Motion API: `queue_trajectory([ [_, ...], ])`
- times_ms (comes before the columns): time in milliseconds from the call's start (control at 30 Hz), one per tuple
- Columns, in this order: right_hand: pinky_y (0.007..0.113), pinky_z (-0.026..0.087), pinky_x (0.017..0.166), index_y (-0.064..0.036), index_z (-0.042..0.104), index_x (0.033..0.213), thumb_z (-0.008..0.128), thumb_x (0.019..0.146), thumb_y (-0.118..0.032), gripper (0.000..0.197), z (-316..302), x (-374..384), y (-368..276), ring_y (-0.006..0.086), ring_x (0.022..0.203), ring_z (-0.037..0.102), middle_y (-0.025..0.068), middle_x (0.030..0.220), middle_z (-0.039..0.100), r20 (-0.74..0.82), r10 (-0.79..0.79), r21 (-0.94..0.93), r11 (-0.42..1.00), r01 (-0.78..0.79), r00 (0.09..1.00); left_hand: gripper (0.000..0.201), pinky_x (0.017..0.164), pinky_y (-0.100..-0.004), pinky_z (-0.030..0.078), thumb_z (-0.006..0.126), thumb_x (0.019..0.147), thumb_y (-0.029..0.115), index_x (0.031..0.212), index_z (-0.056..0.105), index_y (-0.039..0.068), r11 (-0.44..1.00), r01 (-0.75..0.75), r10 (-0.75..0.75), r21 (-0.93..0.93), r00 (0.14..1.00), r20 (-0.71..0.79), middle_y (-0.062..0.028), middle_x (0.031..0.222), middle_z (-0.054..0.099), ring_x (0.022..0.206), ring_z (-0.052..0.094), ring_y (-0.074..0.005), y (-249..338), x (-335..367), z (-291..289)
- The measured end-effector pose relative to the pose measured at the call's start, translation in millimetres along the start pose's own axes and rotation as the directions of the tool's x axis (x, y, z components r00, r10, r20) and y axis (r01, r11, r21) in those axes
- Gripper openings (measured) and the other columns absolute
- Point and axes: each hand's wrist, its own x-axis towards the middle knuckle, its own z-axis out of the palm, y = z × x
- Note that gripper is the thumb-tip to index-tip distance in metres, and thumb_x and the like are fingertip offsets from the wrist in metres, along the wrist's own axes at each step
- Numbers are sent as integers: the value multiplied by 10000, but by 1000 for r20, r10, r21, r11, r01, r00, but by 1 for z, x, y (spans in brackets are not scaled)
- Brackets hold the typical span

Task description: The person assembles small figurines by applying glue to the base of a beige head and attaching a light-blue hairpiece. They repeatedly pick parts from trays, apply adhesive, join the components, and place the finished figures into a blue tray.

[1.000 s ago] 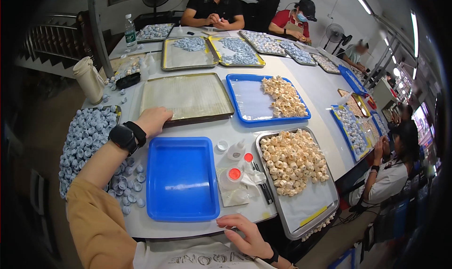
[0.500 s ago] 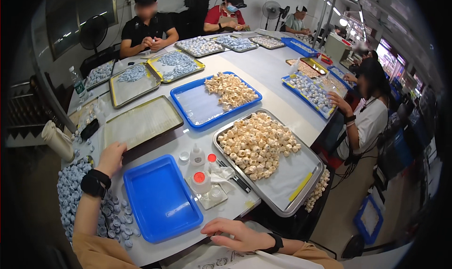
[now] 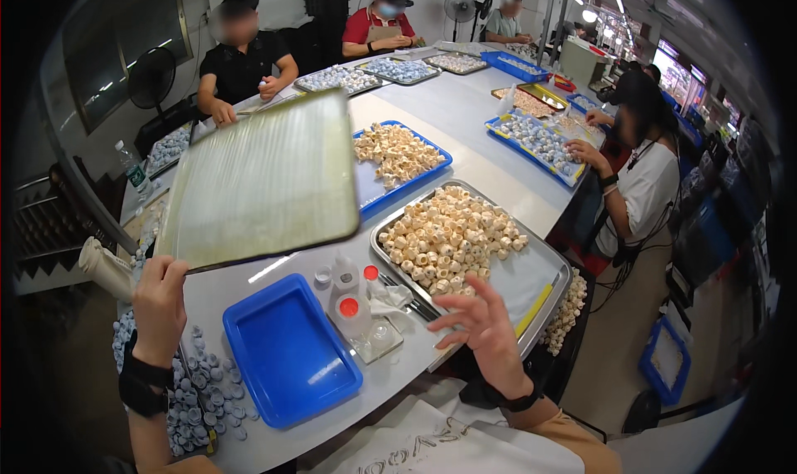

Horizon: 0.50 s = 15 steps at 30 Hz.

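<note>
My left hand (image 3: 159, 308) is closed on the near left corner of a large flat tray (image 3: 266, 179) with a pale lining and a dark rim. The tray is lifted and tilted, and its far part covers other trays. My right hand (image 3: 486, 333) is raised with fingers apart and holds nothing. It is nearest to a metal tray (image 3: 544, 295) heaped with cream-coloured hollow pieces (image 3: 452, 233). Between my hands, a blue tray (image 3: 290, 349) lies on the table. Small grey-blue cup-shaped pieces (image 3: 212, 383) lie loose beside it, below my left hand.
White bottles with red caps (image 3: 349, 308) stand right of the blue tray. Beyond, another blue tray (image 3: 398, 190) holds cream pieces. Co-workers sit across the table, one in black (image 3: 249, 59), and another in white sits at the right (image 3: 635, 175). A water bottle (image 3: 131, 167) stands far left.
My left hand has raised the lined tray from the table, tilting it up. My right hand has risen from the table's near edge and spread its fingers. The view has shifted slightly.
</note>
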Motion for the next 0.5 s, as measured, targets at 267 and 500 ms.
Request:
queue_trajectory([
  [267,315,521,571,-26,318,1287,512,785,-270,591,10,-16,-45,259,844,590,172,1052,528,-384,1,57,998,23,923,241,632,-345,476,612,619,-12,829,550,89,914,-404,399,-43,913,-90,-86,824,478,750,534,-254,98,23,-22],
  [500,291,464,466,-10,413,1194,447,780,-143,436,-87,4,-68,206,613,567,123,892,565,-651,-269,-179,963,201,710,475,959,-442,348,601,827,255,1225,435,58,980,-199,197,-12,975,-100,-191,1189,418,1190,385,-297,86,-9,-115],
])
